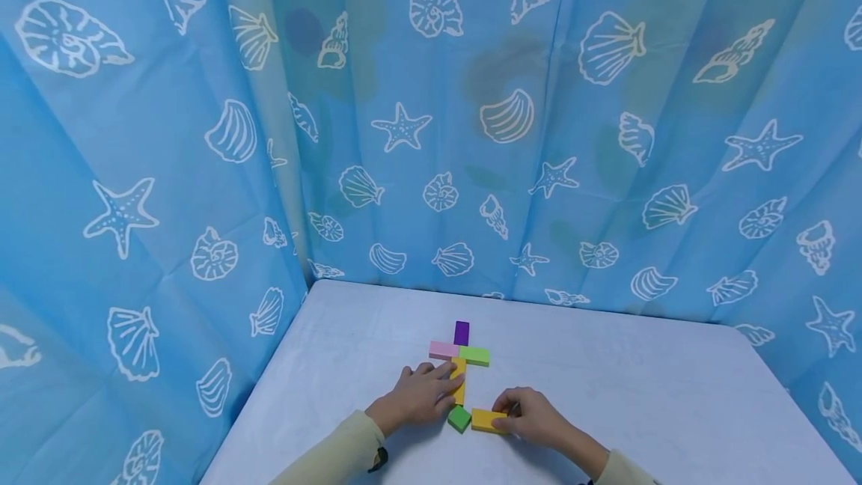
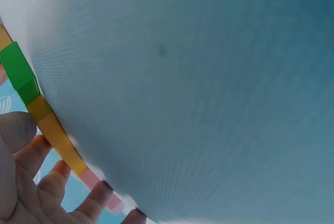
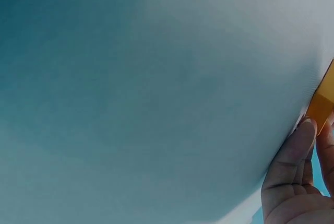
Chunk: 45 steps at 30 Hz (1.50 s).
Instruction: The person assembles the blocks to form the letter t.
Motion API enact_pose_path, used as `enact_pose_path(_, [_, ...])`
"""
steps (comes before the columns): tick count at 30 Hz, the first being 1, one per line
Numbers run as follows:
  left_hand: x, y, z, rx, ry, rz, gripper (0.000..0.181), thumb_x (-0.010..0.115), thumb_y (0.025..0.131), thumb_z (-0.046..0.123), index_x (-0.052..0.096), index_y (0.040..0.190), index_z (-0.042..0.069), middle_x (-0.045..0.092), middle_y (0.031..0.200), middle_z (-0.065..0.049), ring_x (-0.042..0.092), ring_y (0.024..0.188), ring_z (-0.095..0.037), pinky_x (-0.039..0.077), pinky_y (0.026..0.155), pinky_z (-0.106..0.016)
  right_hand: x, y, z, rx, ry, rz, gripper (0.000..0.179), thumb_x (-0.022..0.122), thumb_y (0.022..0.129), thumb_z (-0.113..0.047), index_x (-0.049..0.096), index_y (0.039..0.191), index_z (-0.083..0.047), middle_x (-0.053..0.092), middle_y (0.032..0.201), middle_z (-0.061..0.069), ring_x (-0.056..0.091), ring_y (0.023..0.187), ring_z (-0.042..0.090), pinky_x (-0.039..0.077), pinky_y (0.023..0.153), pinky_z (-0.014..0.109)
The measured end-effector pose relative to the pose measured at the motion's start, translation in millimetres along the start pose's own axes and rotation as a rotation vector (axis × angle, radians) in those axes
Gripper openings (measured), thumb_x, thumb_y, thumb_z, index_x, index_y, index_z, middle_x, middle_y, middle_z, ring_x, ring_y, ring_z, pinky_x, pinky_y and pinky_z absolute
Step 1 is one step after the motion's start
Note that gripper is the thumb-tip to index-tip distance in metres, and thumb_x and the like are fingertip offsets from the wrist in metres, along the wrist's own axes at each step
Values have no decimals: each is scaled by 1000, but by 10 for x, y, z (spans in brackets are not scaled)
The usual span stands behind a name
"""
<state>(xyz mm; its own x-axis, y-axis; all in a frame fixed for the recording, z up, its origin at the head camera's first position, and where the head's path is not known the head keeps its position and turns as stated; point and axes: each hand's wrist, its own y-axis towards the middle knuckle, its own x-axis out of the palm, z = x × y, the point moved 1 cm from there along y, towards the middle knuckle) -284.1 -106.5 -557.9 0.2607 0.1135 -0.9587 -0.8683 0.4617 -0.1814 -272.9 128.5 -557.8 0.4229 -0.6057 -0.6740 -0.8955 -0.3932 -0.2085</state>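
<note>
Flat on the table lies a yellow block (image 1: 459, 382), upright in the head view, with my left hand (image 1: 419, 393) resting its fingers against its left side and top. In the left wrist view those fingers (image 2: 55, 182) spread loosely along the blocks. My right hand (image 1: 533, 415) pinches another yellow block (image 1: 486, 421) by its right end, thumb on the near side; the right wrist view shows that grip at the block's end (image 3: 322, 106). Between the two yellow blocks sits a green block (image 1: 459, 418), turned cornerwise, very close to both.
Beyond the upright yellow block lie a pink block (image 1: 443, 350) and a light green block (image 1: 475, 356) end to end, with a purple block (image 1: 461, 333) behind them. A blue shell-print curtain (image 1: 431, 133) hangs along the far and left edges of the white table (image 1: 606, 365).
</note>
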Motion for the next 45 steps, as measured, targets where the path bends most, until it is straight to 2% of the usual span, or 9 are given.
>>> enact_pose_path(5, [6,12,8,-8,-7,-8,47,47,101,48,42,147,43,30,161,14,38,142,-28,32,110,-65,-5,-16,-11,-1,-8,-2,16,79,84,-22,72,94,-12,63,83,-2,55,75,14,47,64,24])
enact_pose_path(20, [-105,55,28,-16,-19,-19,45,55,99,46,50,143,40,40,156,12,44,137,-29,35,108,-65,-19,-22,-24,3,4,-23,15,77,85,-20,72,96,-11,63,84,-2,55,76,15,47,65,26])
enact_pose_path(28, [-74,137,10,0,-38,54,38,60,97,43,60,135,37,52,146,11,50,131,-26,41,105,-62,-15,-32,-7,7,27,-29,16,77,86,-21,72,96,-10,63,84,-1,54,76,15,47,65,26])
enact_pose_path(33, [-58,186,6,22,-46,73,37,64,95,42,63,131,35,56,141,11,53,130,-24,42,103,-63,-13,-47,8,16,42,-27,17,77,86,-22,71,96,-10,62,84,-1,54,76,15,47,65,27])
enact_pose_path(41, [-86,170,-2,51,-40,124,34,68,93,39,68,125,31,59,138,10,53,131,-20,43,101,-64,-10,-52,16,26,60,-6,27,73,89,-34,70,100,-10,63,83,-2,56,74,14,50,62,26])
enact_pose_path(45, [-157,110,-35,65,-54,192,34,64,96,36,66,129,27,56,143,6,51,134,-21,44,103,-61,-52,-82,52,6,52,2,28,69,92,-35,69,104,-9,63,84,-2,57,74,14,51,58,27])
